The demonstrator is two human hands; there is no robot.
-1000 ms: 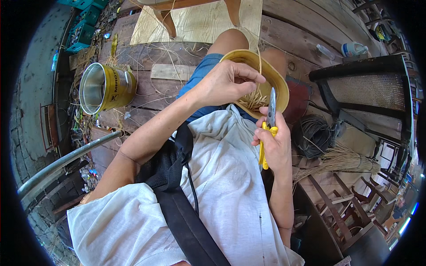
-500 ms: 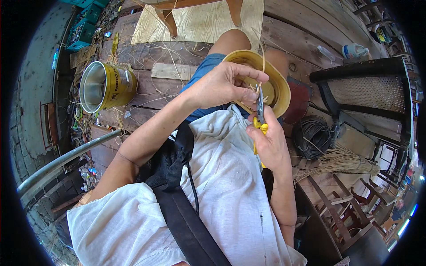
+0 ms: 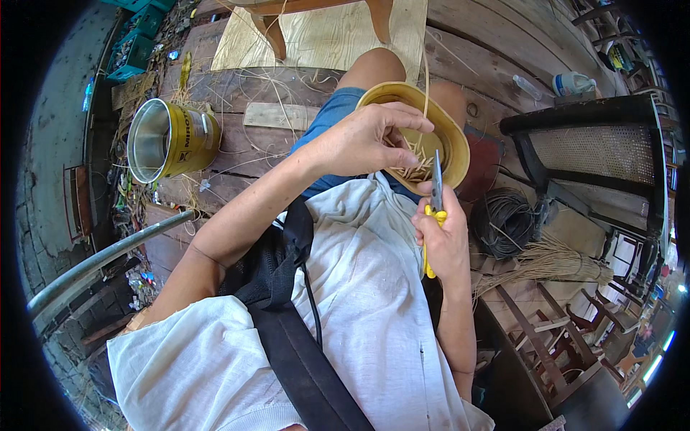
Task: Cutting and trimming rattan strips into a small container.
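Left hand (image 3: 370,142): reaches in from the left over the basin, back of the hand up; fingers curled, thumb apart from the forefinger. Whether they grip the strip cannot be told.
Left arm (image 3: 251,206): bent at the elbow, forearm slanting across the lap.
Right hand (image 3: 447,235): clamped around the cutter's handles, at the near right of the basin; forearm rises nearly straight from below.
Cutter (image 3: 437,181): yellow handles, grey metal blades; points away from the body, tip over the basin, apart from the strip.
Strip (image 3: 427,90): pale, thin, slightly curved; runs from the left fingertips out past the basin's far rim.
Basin (image 3: 456,131): yellow, rounded, between the thighs; worn inside.
Pieces (image 3: 421,169): short, pale, straight, loosely heaped in the near part of the basin, partly hidden by the left hand.
Bucket (image 3: 192,152): yellow outside, silvery inside; on the boards (image 3: 248,164), left of the person.
Crates (image 3: 133,59): green, far left; contents too small to identify.
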